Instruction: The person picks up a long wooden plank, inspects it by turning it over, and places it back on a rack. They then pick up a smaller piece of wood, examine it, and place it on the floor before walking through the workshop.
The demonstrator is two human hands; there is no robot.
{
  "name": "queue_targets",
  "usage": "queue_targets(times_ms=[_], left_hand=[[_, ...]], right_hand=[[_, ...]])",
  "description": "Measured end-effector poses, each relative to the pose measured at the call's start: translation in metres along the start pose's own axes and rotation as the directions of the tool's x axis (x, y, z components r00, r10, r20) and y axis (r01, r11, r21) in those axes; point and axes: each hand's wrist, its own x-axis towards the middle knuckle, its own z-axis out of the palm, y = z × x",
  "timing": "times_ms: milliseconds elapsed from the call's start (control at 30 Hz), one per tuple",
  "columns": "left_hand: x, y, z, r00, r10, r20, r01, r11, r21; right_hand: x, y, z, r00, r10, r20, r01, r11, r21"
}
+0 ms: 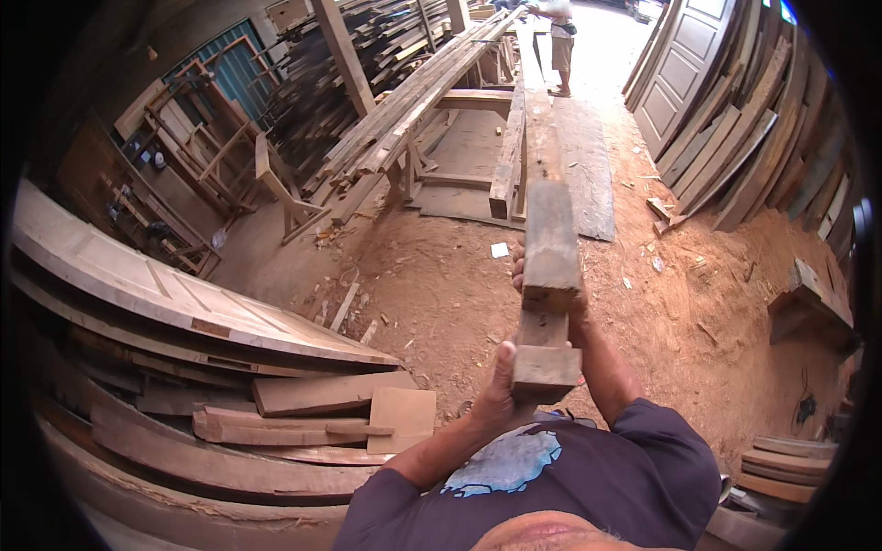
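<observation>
In front of my chest is a rough wooden timber point(553, 230) with a grey, worn top face. Its near end has a step or notch and a squared block point(546, 367); I cannot tell whether this is one piece or several stacked. My left hand point(502, 376) grips the near block from the left, thumb up along its side. Around the timber's middle wraps my right hand point(579, 308), coming from the right and underneath. Its fingertips show on the left side, and the timber hides its palm. Beyond the timber, long beams point(540, 138) stretch away in line with it.
Long planks point(395, 133) lie on a wooden trestle point(411, 174) ahead left. A pale panelled door point(175, 285) and stacked boards point(303, 404) lie to my left. Boards point(781, 138) and a door point(684, 73) lean at right. Another person point(561, 50) stands far ahead. Wood scraps litter the dirt floor point(441, 303).
</observation>
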Motion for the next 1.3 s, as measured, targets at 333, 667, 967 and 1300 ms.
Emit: queue_targets(times_ms=[333, 667, 967, 1300], left_hand=[[-0.001, -0.016, -0.023, 0.993, 0.042, 0.112, -0.02, 0.982, -0.187], [0.015, -0.014, 0.029, 0.998, -0.069, 0.003, 0.069, 0.981, -0.184], [0.009, -0.062, -0.034, 0.99, -0.096, 0.102, 0.136, 0.836, -0.531], [0.035, -0.149, -0.032, 0.977, -0.087, 0.195, 0.201, 0.685, -0.7]], right_hand=[[-0.009, -0.007, 0.063, 0.987, 0.151, -0.05, -0.151, 0.988, 0.004], [-0.01, -0.029, 0.027, 0.992, 0.119, 0.039, -0.124, 0.97, 0.209], [-0.039, -0.02, 0.04, 0.982, 0.079, -0.169, -0.109, 0.978, -0.176], [-0.074, -0.08, 0.007, 0.932, 0.175, -0.318, -0.299, 0.866, -0.401]])
